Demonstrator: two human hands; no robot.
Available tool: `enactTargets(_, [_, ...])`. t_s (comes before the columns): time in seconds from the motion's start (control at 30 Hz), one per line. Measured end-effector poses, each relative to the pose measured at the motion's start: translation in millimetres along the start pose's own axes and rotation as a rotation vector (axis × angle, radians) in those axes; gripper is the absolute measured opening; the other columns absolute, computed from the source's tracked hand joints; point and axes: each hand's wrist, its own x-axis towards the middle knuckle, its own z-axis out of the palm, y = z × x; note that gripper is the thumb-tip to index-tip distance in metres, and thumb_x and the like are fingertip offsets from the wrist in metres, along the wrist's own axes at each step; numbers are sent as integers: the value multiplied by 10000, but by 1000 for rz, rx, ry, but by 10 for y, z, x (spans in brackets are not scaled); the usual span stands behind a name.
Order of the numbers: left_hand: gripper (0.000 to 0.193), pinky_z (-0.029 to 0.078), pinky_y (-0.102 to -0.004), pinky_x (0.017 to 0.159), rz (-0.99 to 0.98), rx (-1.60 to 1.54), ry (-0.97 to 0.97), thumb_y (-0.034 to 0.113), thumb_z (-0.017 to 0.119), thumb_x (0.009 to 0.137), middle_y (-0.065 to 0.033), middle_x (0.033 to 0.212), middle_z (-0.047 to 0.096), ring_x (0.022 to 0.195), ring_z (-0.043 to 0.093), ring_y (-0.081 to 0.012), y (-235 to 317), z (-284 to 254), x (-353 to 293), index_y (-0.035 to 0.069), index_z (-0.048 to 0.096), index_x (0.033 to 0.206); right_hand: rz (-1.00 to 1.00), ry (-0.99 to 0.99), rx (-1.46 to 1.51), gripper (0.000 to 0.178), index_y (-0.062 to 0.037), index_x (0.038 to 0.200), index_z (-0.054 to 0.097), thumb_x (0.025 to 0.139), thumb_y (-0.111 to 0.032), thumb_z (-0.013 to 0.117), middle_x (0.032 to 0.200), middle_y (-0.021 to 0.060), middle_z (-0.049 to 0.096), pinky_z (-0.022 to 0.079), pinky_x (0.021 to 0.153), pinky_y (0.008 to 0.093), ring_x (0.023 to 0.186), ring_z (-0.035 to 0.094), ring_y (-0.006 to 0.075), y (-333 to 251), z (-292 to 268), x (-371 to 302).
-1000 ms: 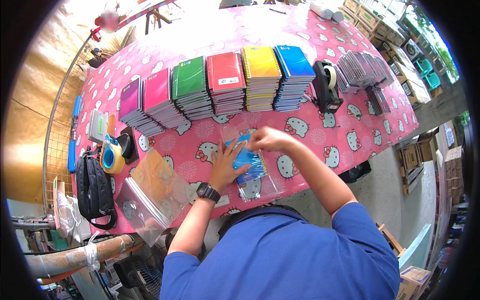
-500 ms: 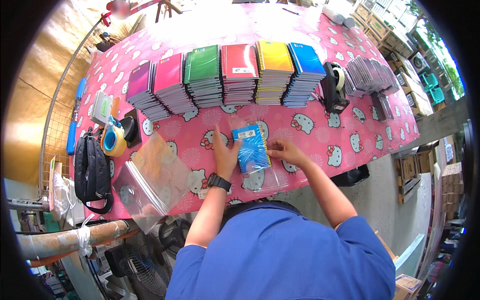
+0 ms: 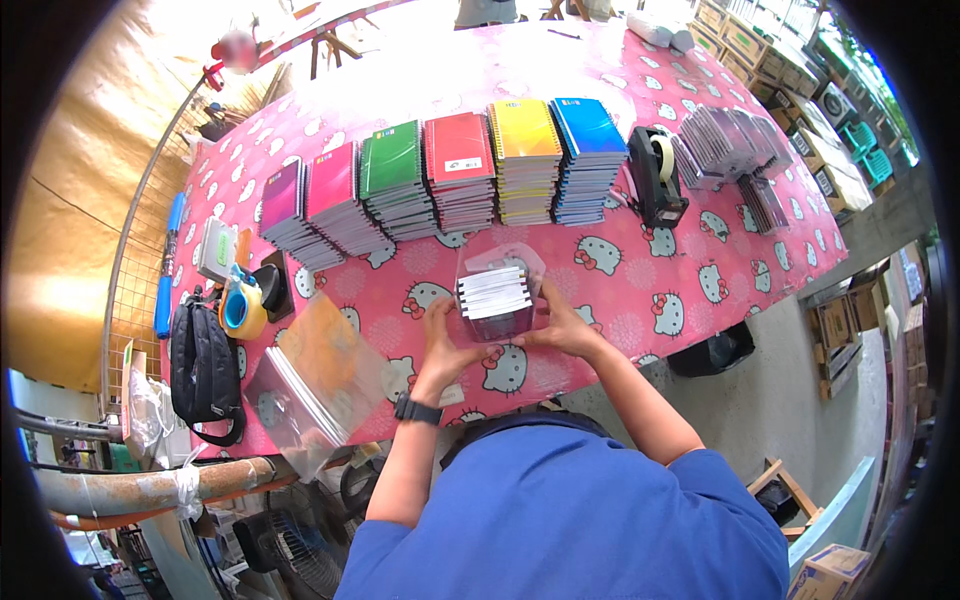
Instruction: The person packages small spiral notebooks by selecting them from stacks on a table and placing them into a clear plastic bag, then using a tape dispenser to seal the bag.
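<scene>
A small stack of spiral notebooks (image 3: 496,292) in a clear plastic bag is upended in front of me, its white page edges facing up. My left hand (image 3: 447,345) is curved against its left side and near edge, thumb along the near edge. On the opposite side, my right hand (image 3: 562,325) presses its fingers to the bag, with its thumb near the other thumb. Just beyond stand tall piles of notebooks in purple (image 3: 282,197), pink (image 3: 331,185), green (image 3: 391,156), red (image 3: 459,148), yellow (image 3: 525,130) and blue (image 3: 588,127).
A black tape dispenser (image 3: 657,180) stands right of the piles, beside wrapped bundles (image 3: 725,147). At left lie clear plastic bags (image 3: 305,395), a black pouch (image 3: 203,360), tape rolls (image 3: 240,308) and a blue marker (image 3: 164,307). A pink patterned cloth (image 3: 625,310) covers the table.
The bagged notebooks have been tipped up from lying with a blue cover on top to showing their page edges. My right hand has moved from pinching at the side to holding the stack.
</scene>
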Motion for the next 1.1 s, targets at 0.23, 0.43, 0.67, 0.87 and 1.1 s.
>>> enactTargets(0.23, [788,453,-334,908,-97,-652,-176,-21,810,547,-86,1109,534,1041,536,-187,104,185,39,36,362,1193,-232,19,-49,719,-39,1231,468,605,-156,802,1179,121,499,368,965,359,1149,463,257,-36,28,-73])
enactTargets(0.43, [841,355,-367,999,44,-579,22,68,799,574,-107,1258,412,1186,415,-225,238,-85,24,49,335,1275,-301,75,-188,701,-81,1216,492,605,-217,808,1210,127,495,333,996,381,1143,440,292,-21,-143,-171])
enactTargets(0.67, [603,310,-450,1038,243,-120,18,128,744,608,-118,1233,496,1252,344,-343,409,-286,-214,66,539,1172,-475,-138,-375,514,-172,1094,624,595,-118,734,1256,-3,522,298,1031,417,1210,348,287,-269,-192,-84])
enactTargets(0.87, [733,230,-464,1086,355,42,-160,91,736,587,-90,1393,389,1353,182,-362,263,-409,-153,121,481,1274,-476,-384,-474,674,-287,1148,623,509,-99,727,1449,9,314,200,1096,480,1330,208,356,-332,-217,21])
enactTargets(1.1, [723,169,-603,1053,391,166,-374,178,743,615,12,1434,331,1372,117,-361,433,-435,85,285,480,1280,-465,-473,-557,621,-229,1177,614,573,-174,748,1479,102,236,176,1095,474,1343,248,307,-426,-194,95])
